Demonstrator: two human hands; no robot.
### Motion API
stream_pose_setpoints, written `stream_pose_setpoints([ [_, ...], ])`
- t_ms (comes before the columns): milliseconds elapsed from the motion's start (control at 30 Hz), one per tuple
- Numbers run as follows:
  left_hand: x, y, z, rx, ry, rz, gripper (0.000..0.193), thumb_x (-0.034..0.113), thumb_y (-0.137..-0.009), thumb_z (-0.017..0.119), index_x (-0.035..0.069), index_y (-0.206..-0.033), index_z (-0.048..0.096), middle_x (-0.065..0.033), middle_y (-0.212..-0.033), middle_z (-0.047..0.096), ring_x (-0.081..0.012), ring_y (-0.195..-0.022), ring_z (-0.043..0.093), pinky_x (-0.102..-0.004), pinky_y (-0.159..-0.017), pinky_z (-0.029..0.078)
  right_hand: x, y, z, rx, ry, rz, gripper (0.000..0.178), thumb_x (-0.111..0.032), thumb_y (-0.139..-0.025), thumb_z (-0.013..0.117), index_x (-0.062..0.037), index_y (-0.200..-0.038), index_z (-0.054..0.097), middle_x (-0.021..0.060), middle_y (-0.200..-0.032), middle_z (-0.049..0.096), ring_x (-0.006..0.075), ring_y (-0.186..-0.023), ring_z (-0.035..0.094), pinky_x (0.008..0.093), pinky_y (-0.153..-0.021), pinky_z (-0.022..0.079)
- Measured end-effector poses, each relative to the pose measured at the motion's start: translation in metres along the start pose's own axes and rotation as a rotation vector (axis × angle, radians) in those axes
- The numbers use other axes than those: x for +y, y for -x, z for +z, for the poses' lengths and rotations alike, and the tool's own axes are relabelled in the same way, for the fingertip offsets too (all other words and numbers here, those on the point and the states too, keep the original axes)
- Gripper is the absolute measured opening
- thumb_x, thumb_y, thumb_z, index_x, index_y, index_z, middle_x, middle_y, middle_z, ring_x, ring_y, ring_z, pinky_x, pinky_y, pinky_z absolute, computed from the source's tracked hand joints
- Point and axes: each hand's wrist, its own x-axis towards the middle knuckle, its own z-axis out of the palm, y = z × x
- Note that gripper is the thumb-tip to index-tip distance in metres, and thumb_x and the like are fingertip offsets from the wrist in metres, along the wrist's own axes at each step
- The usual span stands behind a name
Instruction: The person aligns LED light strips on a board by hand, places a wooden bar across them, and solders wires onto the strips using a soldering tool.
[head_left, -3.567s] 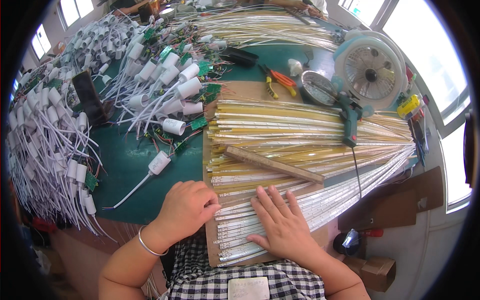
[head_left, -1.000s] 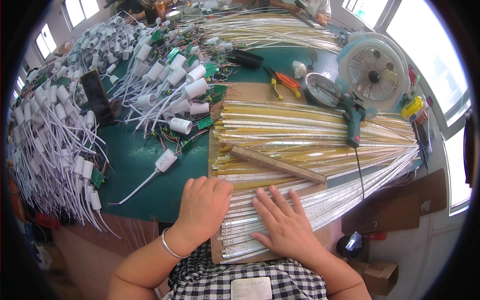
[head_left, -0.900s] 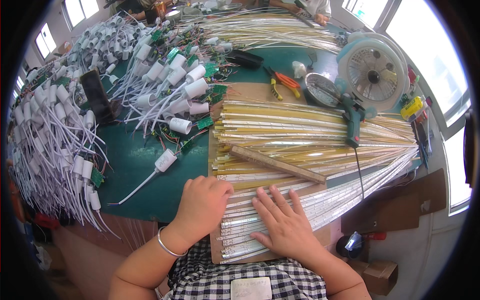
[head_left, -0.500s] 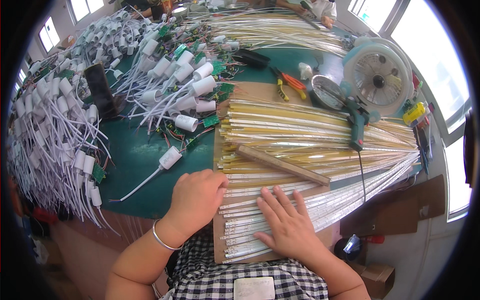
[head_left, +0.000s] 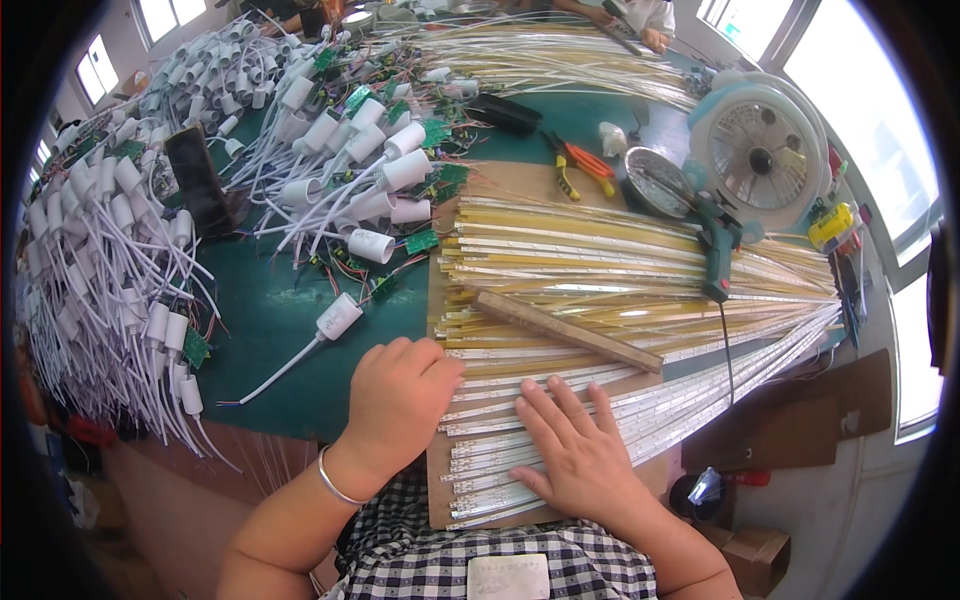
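Thin white LED strips (head_left: 700, 395) fan out side by side on a brown board (head_left: 440, 480) in front of me. My right hand (head_left: 580, 450) lies flat across them, fingers spread. At their left ends is my left hand (head_left: 400, 400), closed, its thumb and fingers curled against the end of a strip; what they pinch is hidden. Behind my hands, a wooden stick (head_left: 565, 330) rests slantwise on more strips with yellow backs (head_left: 560, 240). A white cylindrical lamp cap (head_left: 339, 316) with a cable and a green circuit board lies left of the board.
Heaps of white lamp caps with cables (head_left: 90, 250) cover the left side. A dark phone (head_left: 200, 180) stands among them. Farther back are orange-handled pliers (head_left: 590, 165), a round metal dish (head_left: 655, 183), a glue gun (head_left: 717, 260) and a fan (head_left: 760, 160). Another person's hand (head_left: 655, 40) is across the table.
My left hand has shifted slightly right along the strip ends, still closed. The right hand stays flat in nearly the same place.
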Motion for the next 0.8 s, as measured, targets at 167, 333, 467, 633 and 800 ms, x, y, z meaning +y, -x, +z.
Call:
stream_pose_setpoints([
  [167,-0.002,-0.005,0.003,-0.046,-0.040,0.034,0.013,0.010,-0.072,0.072,0.009,-0.082,0.063,-0.0024,-0.080,0.057,-0.0226,-0.074,0.055,-0.0359,-0.064,0.042,0.000,0.000,0.001,0.004,-0.019,0.012,0.067,-0.054,-0.084,0.059,-0.0116,-0.136,0.050,0.0080,-0.148,0.040,0.0250,-0.137,0.036,0.0531,-0.111,0.023],
  [333,0.001,-0.005,0.004,-0.070,-0.082,0.054,0.015,0.008,-0.071,0.070,0.009,-0.083,0.062,-0.0030,-0.080,0.056,-0.0224,-0.074,0.055,-0.0362,-0.065,0.041,0.000,-0.001,0.001,-0.008,-0.010,0.023,0.068,-0.056,-0.084,0.058,-0.0120,-0.136,0.049,0.0103,-0.149,0.038,0.0273,-0.139,0.033,0.0526,-0.112,0.021],
  [467,-0.001,-0.002,0.003,-0.027,-0.174,0.166,0.015,0.008,-0.070,0.067,0.009,-0.084,0.061,-0.0025,-0.082,0.057,-0.0205,-0.073,0.054,-0.0352,-0.066,0.040,0.000,0.000,0.002,-0.005,-0.013,0.022,0.068,-0.056,-0.085,0.057,-0.0123,-0.136,0.050,0.0105,-0.149,0.038,0.0271,-0.139,0.033,0.0521,-0.112,0.021],
  [633,-0.006,-0.002,0.001,0.002,-0.220,0.258,0.006,0.012,-0.074,0.059,0.010,-0.080,0.059,-0.0002,-0.076,0.052,-0.0167,-0.072,0.053,-0.0310,-0.066,0.040,0.001,0.000,0.003,0.005,0.003,0.014,0.067,-0.056,-0.085,0.056,-0.0127,-0.136,0.050,0.0109,-0.151,0.035,0.0267,-0.137,0.035,0.0516,-0.111,0.023],
  [800,-0.010,0.002,-0.008,-0.061,-0.193,0.340,0.010,0.012,-0.073,0.060,0.010,-0.083,0.061,-0.0002,-0.078,0.054,-0.0167,-0.075,0.055,-0.0309,-0.070,0.042,0.001,-0.001,0.003,0.008,-0.045,0.005,0.068,-0.054,-0.084,0.059,-0.0080,-0.134,0.049,0.0203,-0.151,0.030,0.0313,-0.139,0.032,0.0521,-0.112,0.020],
])
